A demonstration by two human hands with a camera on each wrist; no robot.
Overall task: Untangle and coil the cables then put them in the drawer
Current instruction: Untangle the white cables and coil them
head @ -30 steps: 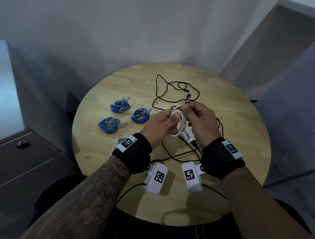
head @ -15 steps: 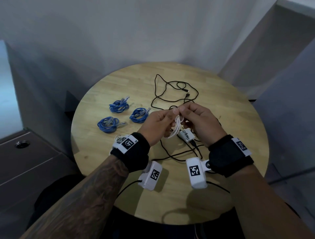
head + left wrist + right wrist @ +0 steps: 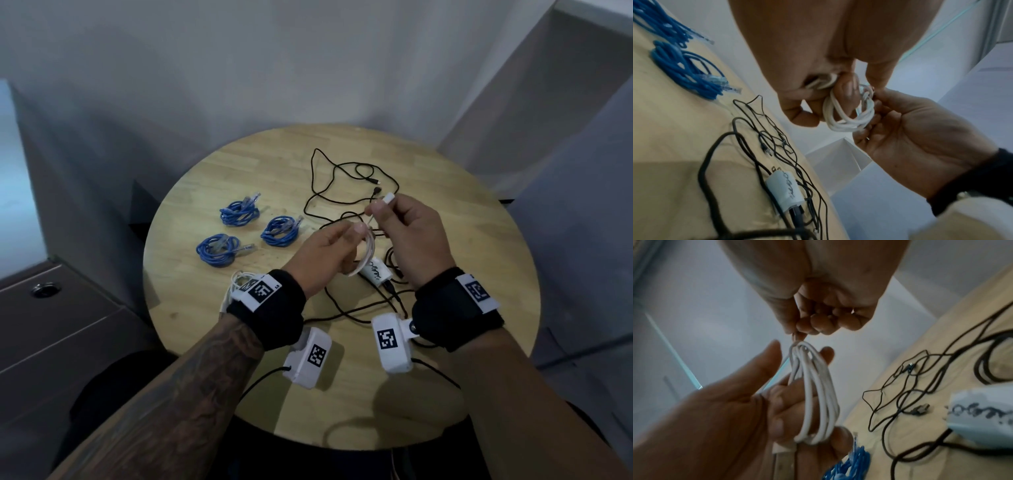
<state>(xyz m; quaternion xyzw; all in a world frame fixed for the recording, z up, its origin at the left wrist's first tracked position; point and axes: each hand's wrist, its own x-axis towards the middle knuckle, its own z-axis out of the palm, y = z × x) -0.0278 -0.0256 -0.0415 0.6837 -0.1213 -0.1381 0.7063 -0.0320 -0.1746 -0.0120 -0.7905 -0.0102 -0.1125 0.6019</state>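
Observation:
Above the middle of the round wooden table my left hand grips a small coil of white cable; the right wrist view shows its loops lying across my left fingers. My right hand pinches the cable's free end with its white plug, just above and right of the coil. A loose black cable sprawls tangled over the table beyond and under my hands. Three coiled blue cables lie at the left.
A white adapter with writing lies under my hands, black leads plugged into it. Another white cable peeks out from under my left wrist. A grey cabinet with drawer fronts stands left of the table. Walls stand close behind.
My right hand has drawn the white cable's end up and to the right, away from the coil. The coil stays in my left hand, now turned more edge-on.

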